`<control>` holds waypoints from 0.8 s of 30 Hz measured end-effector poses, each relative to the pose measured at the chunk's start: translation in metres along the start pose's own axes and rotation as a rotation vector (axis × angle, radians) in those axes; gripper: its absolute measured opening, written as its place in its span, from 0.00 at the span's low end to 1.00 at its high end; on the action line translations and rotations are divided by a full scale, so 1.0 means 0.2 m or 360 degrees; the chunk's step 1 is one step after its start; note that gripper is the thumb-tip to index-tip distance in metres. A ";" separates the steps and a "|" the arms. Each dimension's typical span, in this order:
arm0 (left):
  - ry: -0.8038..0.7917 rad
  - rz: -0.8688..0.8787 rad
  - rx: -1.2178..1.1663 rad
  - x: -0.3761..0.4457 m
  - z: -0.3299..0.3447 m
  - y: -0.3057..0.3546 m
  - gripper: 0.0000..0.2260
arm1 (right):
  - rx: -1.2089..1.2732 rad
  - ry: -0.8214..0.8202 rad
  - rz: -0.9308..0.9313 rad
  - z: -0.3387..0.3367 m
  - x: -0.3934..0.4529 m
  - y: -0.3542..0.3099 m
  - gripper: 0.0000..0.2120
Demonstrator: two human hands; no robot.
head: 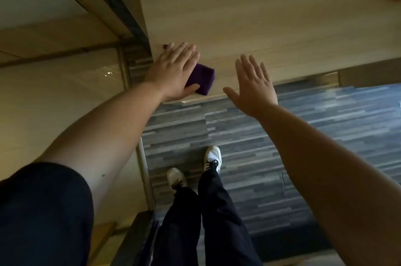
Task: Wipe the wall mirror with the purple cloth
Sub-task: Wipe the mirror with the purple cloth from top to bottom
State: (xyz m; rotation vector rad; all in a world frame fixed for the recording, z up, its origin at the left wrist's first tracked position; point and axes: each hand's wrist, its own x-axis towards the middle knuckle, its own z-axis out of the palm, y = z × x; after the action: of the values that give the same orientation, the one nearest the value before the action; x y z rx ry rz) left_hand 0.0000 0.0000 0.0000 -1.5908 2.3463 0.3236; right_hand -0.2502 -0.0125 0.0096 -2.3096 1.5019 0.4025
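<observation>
My left hand lies flat, fingers together, on a folded purple cloth, with the thumb hooked under its lower edge. It presses the cloth against the bottom left corner of a light wooden wall panel. My right hand is held out beside it with fingers spread, holding nothing, in front of the panel's lower edge. A glossy, reflective beige surface with a thin metal frame fills the left side. I cannot tell whether it is the mirror.
Grey-blue striped carpet covers the floor below. My dark trouser legs and two white shoes stand close to the wall. A dark recess runs between the glossy surface and the wooden panel.
</observation>
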 end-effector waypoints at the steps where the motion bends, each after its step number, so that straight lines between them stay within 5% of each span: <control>1: -0.0027 0.0036 0.0033 0.03 0.03 0.01 0.40 | -0.0025 0.0010 -0.0024 0.03 0.02 0.00 0.39; 7: -0.0157 0.0180 0.0105 0.09 0.20 0.01 0.41 | -0.0049 0.0010 -0.0090 0.17 0.08 -0.01 0.39; 17: 0.0392 0.0312 0.0032 0.09 0.35 -0.04 0.38 | -0.0017 0.0072 -0.0039 0.27 0.10 0.00 0.37; 24: 0.0506 0.0281 0.0057 0.08 0.34 -0.02 0.23 | -0.0024 0.0103 -0.0020 0.27 0.09 -0.03 0.37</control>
State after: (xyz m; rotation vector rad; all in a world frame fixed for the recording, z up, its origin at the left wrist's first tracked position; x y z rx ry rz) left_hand 0.0055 0.0082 -0.0702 -1.5157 2.7221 0.0656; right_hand -0.2401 -0.0016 -0.0462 -2.3638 1.5183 0.3402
